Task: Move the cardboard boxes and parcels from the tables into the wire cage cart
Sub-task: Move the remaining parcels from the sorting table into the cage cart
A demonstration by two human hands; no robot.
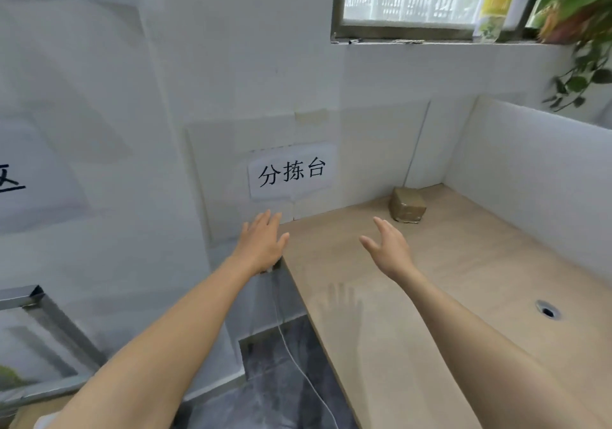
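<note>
Parcel [408,209], brown and taped, sits in the far corner of the surface [463,279], near the back wall and side panel. Left grip [263,243] and right grip [389,246] hover short of it, fingers spread, holding nothing. A white cable [298,362] hangs by the surface's left edge. The blurred metal frame [49,312] at lower left may be the cart.

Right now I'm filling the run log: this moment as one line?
left hand open, at table edge | right hand open, short of parcel | parcel untouched, far end of table
</note>
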